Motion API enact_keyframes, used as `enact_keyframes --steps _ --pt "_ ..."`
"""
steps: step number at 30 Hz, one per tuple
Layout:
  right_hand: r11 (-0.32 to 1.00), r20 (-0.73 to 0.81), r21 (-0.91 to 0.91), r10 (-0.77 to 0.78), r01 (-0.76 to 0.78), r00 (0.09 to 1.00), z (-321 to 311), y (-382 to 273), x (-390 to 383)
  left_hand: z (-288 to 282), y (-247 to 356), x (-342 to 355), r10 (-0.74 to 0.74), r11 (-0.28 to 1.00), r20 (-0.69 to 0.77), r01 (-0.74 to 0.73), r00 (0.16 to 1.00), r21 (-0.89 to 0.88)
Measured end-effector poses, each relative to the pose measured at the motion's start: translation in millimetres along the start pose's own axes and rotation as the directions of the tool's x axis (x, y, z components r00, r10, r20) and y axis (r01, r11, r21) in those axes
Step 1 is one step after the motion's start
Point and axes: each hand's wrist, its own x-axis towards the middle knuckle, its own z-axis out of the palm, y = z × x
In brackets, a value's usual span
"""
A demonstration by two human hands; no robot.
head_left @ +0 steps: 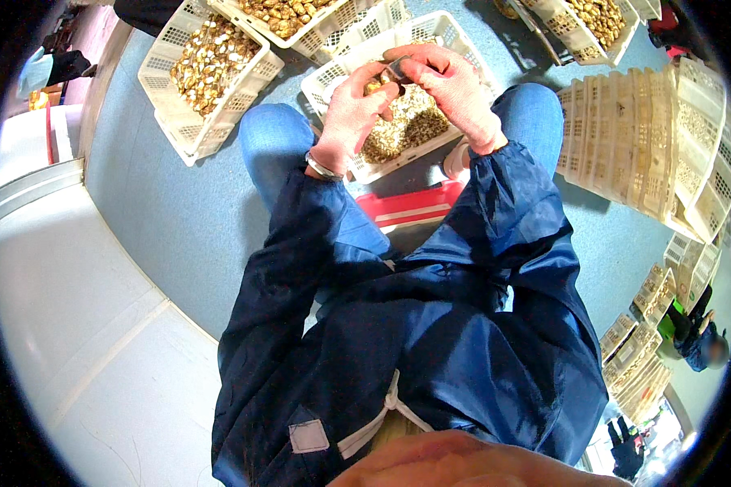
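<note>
"Two hands in pinkish gloves are meeting near the top of the view. How are they holding themselves?"

"Both are curling inward. The right hand [453, 89] is pinching a small dark object [397, 69] between thumb and fingers. The left hand [353, 109] is curving close against it, seemingly around a yellow-brown piece [372, 86]; how firmly, I cannot tell."

"Which way is the dark object pointing?"

"It seems to be slanting, its long axis running from far left toward near right, but fingers are covering its ends, so I am not certain which one is leading."

"And beneath?"

"Everything is hovering over a white perforated crate [456, 34], which is sitting on the blue floor [170, 195] just ahead of the knees [274, 130]. Pale, crumbly bits [386, 142] are lying heaped inside."

"How far along does the work seem?"

"Partway, I am judging: one piece is apparently being handled, and the heaped bits are suggesting some is done. Beyond the left knee, another crate [156, 73] is holding many similar pieces [207, 69]. Whether those are waiting or finished, I cannot tell. Farther right, stacked crates [625, 138] are leaning in a long row."
</note>
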Motion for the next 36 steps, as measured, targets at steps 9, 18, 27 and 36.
enact_keyframes --steps 9,18,27,36 --pt "0.951 0.165 -0.206 -0.198 0.230 0.966 -8.7 6.2 1.7 0.9 6.8 -3.0 0.186 0.968 -0.030 -0.178 0.982 0.175" --pt "0.960 0.142 -0.204 -0.167 0.193 0.976 -6.2 14.8 5.0 -2.4 8.4 -3.8 0.453 0.680 -0.014 -0.335 0.891 0.652" --pt "0.925 0.096 -0.310 -0.198 0.218 0.975 -4.6 9.5 2.5 4.1 12.5 -6.8 0.530 0.542 0.044 -0.378 0.847 0.751" --pt "0.979 0.026 -0.164 0.129 -0.123 0.991 5.9 5.1 -5.2 5.5 7.7 -5.0 0.587 0.477 0.070 -0.414 0.807 0.775"
